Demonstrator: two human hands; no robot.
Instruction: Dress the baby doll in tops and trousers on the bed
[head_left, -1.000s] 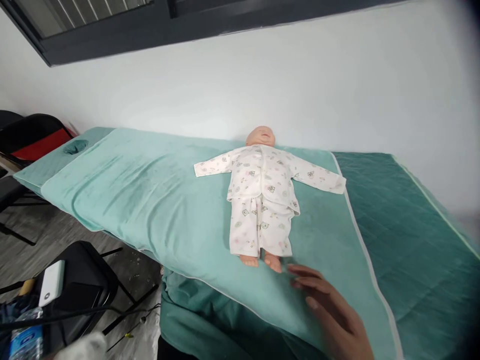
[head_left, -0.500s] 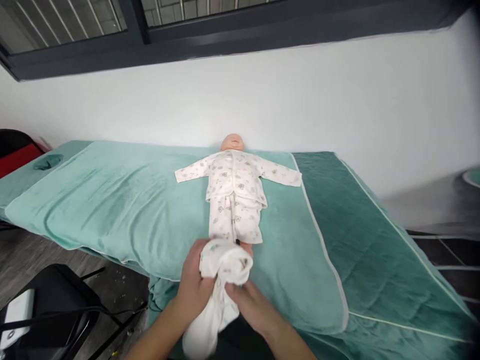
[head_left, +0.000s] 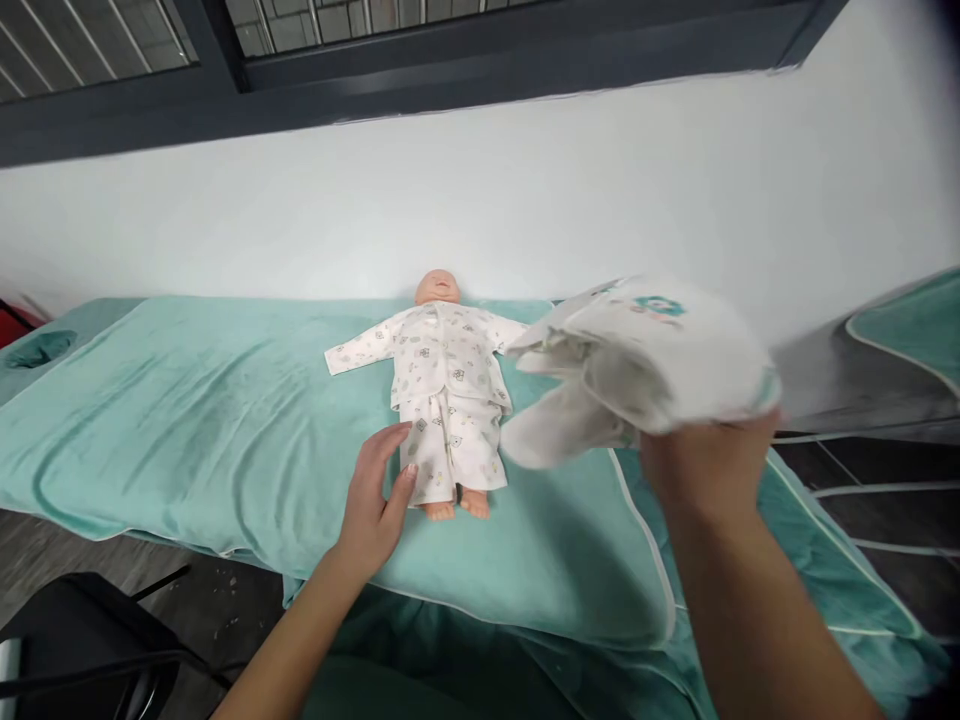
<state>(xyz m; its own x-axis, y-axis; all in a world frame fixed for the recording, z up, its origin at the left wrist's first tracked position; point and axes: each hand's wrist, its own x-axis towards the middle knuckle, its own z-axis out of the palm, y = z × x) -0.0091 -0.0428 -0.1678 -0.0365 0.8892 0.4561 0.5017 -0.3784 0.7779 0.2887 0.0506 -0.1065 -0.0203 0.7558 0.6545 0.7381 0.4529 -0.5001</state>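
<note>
A baby doll (head_left: pixel 437 286) lies on its back, dressed in a white printed jacket (head_left: pixel 442 355) with its arms spread and matching trousers (head_left: pixel 476 440). Its bare feet stick out of the trouser legs. My right hand (head_left: pixel 709 460) grips a bundled white cloth baby garment (head_left: pixel 690 350) with a small teal print; motion blurs it, so its exact kind is unclear. The garment is held up over the doll's right-hand side in the picture and hides one jacket sleeve. My left hand (head_left: pixel 379 490) is open, its fingertips at the edge of the trouser leg on the left.
The doll rests on a massage bed (head_left: pixel 187 400) covered with a light green sheet, with a face hole (head_left: pixel 37 348) at its left end. A white wall (head_left: pixel 360 210) and a dark window frame (head_left: pixel 450 80) stand behind. A black chair (head_left: pixel 82 640) is at lower left.
The white garment has left my left hand and swung up to the right in my right hand. My left hand has opened beside the trousers. The doll's feet now show.
</note>
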